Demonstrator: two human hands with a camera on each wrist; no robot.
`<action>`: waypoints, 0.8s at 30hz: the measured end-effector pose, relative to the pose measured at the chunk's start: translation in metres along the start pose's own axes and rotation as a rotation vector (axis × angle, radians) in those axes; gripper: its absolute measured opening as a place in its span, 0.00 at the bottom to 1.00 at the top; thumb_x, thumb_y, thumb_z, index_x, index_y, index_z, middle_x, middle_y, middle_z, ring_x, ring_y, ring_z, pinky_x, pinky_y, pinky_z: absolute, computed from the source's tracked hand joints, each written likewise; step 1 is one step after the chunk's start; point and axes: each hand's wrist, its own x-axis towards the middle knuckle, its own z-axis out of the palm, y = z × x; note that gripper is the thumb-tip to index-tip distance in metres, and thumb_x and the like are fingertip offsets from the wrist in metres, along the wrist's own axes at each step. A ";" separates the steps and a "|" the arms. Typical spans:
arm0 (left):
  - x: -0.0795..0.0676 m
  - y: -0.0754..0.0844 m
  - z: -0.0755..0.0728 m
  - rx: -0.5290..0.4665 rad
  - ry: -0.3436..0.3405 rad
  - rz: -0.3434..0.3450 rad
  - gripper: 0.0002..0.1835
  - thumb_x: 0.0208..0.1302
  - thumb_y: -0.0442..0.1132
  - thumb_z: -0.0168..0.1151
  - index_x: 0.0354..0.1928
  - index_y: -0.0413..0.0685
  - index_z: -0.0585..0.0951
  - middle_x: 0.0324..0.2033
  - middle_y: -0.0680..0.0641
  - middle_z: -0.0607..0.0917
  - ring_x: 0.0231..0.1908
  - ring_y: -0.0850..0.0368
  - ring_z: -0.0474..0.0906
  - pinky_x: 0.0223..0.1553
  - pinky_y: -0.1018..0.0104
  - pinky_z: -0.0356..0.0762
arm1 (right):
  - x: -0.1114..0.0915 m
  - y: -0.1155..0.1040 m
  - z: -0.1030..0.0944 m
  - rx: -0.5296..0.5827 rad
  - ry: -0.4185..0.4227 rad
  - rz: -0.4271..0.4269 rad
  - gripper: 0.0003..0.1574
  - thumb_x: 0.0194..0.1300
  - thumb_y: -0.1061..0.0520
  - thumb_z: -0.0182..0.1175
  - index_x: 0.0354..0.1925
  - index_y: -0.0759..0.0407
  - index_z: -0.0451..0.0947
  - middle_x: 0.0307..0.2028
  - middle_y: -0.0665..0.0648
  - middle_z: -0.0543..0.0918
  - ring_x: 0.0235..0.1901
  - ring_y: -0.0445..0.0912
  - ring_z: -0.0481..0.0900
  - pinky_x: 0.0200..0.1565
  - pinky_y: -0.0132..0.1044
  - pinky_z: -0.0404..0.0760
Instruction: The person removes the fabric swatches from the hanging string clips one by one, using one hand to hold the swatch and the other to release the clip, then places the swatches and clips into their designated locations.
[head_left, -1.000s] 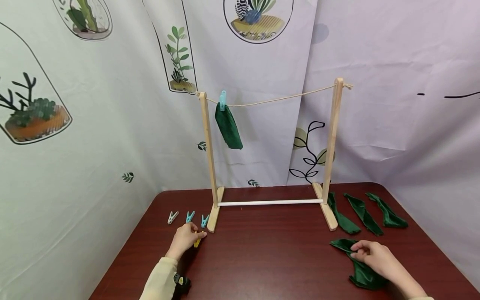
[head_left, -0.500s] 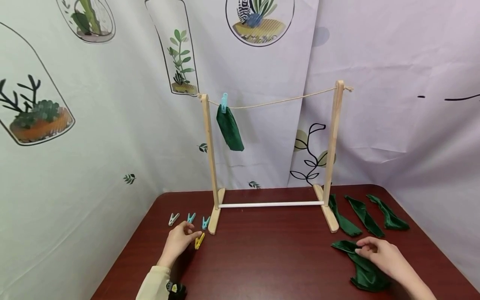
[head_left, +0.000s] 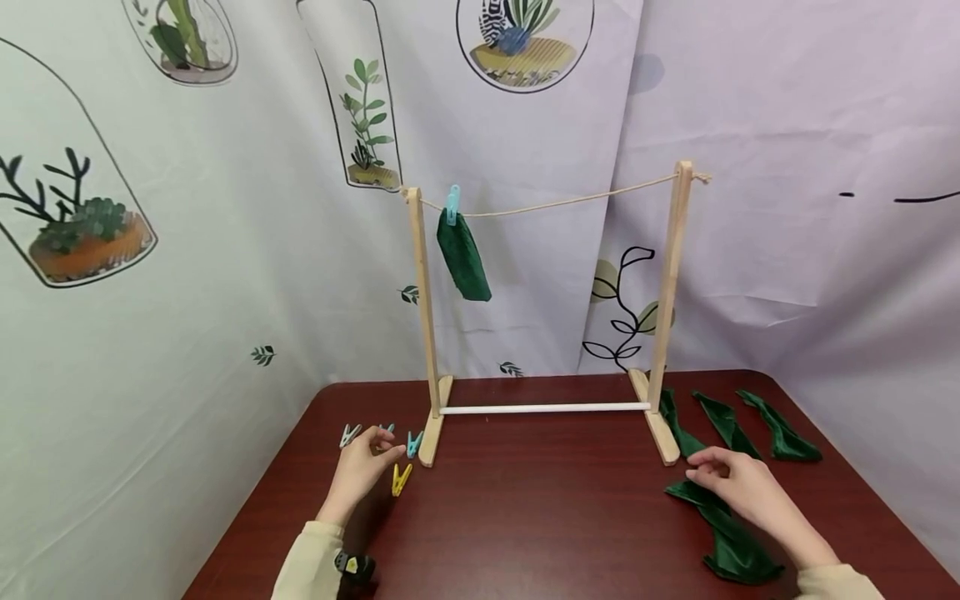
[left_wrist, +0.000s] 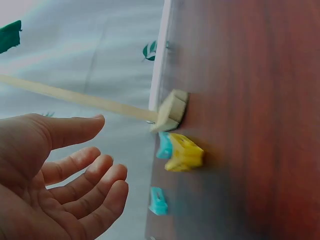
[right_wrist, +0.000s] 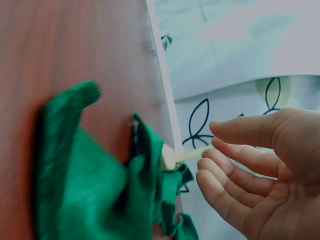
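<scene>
My left hand [head_left: 358, 468] hovers near the clothespins with nothing in its loosely bent fingers. A yellow clothespin [head_left: 401, 480] lies just right of it, in front of a blue clothespin [head_left: 414, 444]. Beyond the fingers are a second blue clothespin [left_wrist: 158, 201], mostly hidden in the head view, and a white clothespin [head_left: 348, 435]. On the right, my right hand [head_left: 742, 487] also holds nothing, its fingers relaxed. It overlaps the far part of the nearest green cloth [head_left: 738, 550] in the head view; the right wrist view shows the fingertips apart from the cloths.
A wooden clothesline rack [head_left: 670, 283] stands at the back of the dark red table [head_left: 547, 508]. From its rope [head_left: 555, 203] a blue clothespin [head_left: 453, 204] hangs a green cloth [head_left: 465, 262]. Several more green cloths [head_left: 780, 433] lie behind the right hand. A printed curtain hangs behind.
My left hand has let go of the yellow clothespin and drawn back to the left, leaving it on the table. The right hand has come away from the nearest green cloth and shifted farther back.
</scene>
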 end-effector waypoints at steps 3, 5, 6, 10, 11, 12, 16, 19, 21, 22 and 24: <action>0.004 0.006 -0.002 -0.014 -0.002 0.006 0.15 0.64 0.40 0.70 0.47 0.37 0.81 0.34 0.46 0.83 0.29 0.54 0.75 0.29 0.64 0.73 | 0.004 -0.007 0.001 -0.003 0.020 -0.039 0.20 0.69 0.49 0.66 0.51 0.62 0.83 0.37 0.51 0.85 0.37 0.45 0.83 0.35 0.39 0.80; 0.006 0.010 -0.003 -0.025 -0.001 0.009 0.15 0.65 0.40 0.70 0.48 0.37 0.81 0.35 0.45 0.83 0.30 0.54 0.76 0.30 0.64 0.74 | 0.007 -0.012 0.001 -0.007 0.032 -0.071 0.19 0.69 0.50 0.66 0.50 0.62 0.83 0.37 0.51 0.85 0.36 0.45 0.83 0.34 0.39 0.80; 0.007 0.012 -0.004 -0.032 -0.002 0.009 0.16 0.66 0.40 0.69 0.48 0.37 0.81 0.36 0.45 0.83 0.30 0.53 0.76 0.30 0.63 0.74 | 0.009 -0.014 0.001 -0.012 0.038 -0.087 0.18 0.69 0.51 0.66 0.50 0.62 0.83 0.37 0.50 0.85 0.36 0.45 0.82 0.34 0.38 0.79; 0.009 0.020 -0.007 -0.044 0.003 0.028 0.15 0.68 0.41 0.68 0.50 0.38 0.81 0.38 0.44 0.84 0.32 0.52 0.77 0.31 0.63 0.74 | 0.017 -0.024 0.001 -0.040 0.081 -0.150 0.14 0.69 0.54 0.66 0.47 0.62 0.84 0.35 0.49 0.85 0.34 0.44 0.81 0.33 0.36 0.78; 0.010 0.021 -0.007 -0.042 0.009 0.038 0.15 0.68 0.41 0.67 0.50 0.38 0.81 0.38 0.44 0.84 0.33 0.52 0.78 0.31 0.63 0.74 | 0.019 -0.027 0.001 -0.045 0.093 -0.164 0.14 0.68 0.54 0.66 0.47 0.61 0.84 0.34 0.49 0.85 0.34 0.43 0.81 0.32 0.36 0.77; 0.011 0.023 -0.007 -0.035 0.019 0.048 0.15 0.68 0.41 0.67 0.49 0.38 0.81 0.38 0.44 0.85 0.34 0.51 0.78 0.32 0.63 0.74 | 0.021 -0.030 0.001 -0.051 0.106 -0.178 0.13 0.68 0.54 0.66 0.47 0.61 0.84 0.35 0.49 0.85 0.33 0.43 0.80 0.32 0.36 0.77; 0.015 0.029 -0.010 -0.031 0.055 0.080 0.13 0.69 0.42 0.67 0.48 0.40 0.83 0.37 0.46 0.86 0.35 0.51 0.80 0.34 0.62 0.74 | 0.028 -0.043 -0.002 -0.056 0.150 -0.228 0.12 0.69 0.55 0.66 0.47 0.60 0.85 0.38 0.53 0.86 0.32 0.44 0.78 0.31 0.36 0.75; 0.021 0.036 -0.014 -0.051 0.074 0.105 0.14 0.69 0.43 0.67 0.49 0.41 0.83 0.36 0.46 0.85 0.34 0.50 0.80 0.33 0.61 0.75 | 0.034 -0.052 -0.006 -0.047 0.172 -0.249 0.13 0.70 0.54 0.65 0.48 0.60 0.85 0.40 0.55 0.87 0.31 0.44 0.77 0.31 0.37 0.74; 0.025 0.042 -0.017 -0.065 0.090 0.130 0.14 0.69 0.43 0.67 0.49 0.42 0.83 0.36 0.46 0.85 0.35 0.51 0.80 0.34 0.61 0.76 | 0.037 -0.057 -0.009 -0.044 0.187 -0.264 0.13 0.70 0.53 0.65 0.49 0.59 0.85 0.41 0.55 0.87 0.33 0.45 0.78 0.32 0.38 0.76; 0.027 0.045 -0.018 -0.070 0.099 0.143 0.14 0.69 0.44 0.67 0.49 0.42 0.83 0.37 0.46 0.85 0.35 0.51 0.80 0.34 0.60 0.77 | 0.039 -0.060 -0.010 -0.040 0.192 -0.274 0.14 0.71 0.53 0.64 0.49 0.59 0.85 0.42 0.56 0.87 0.34 0.45 0.79 0.33 0.39 0.76; 0.030 0.052 -0.022 -0.077 0.120 0.170 0.14 0.69 0.45 0.67 0.50 0.44 0.83 0.38 0.46 0.85 0.38 0.52 0.82 0.38 0.59 0.77 | 0.042 -0.065 -0.013 -0.043 0.205 -0.293 0.15 0.72 0.52 0.64 0.50 0.59 0.85 0.43 0.57 0.87 0.36 0.47 0.80 0.36 0.41 0.78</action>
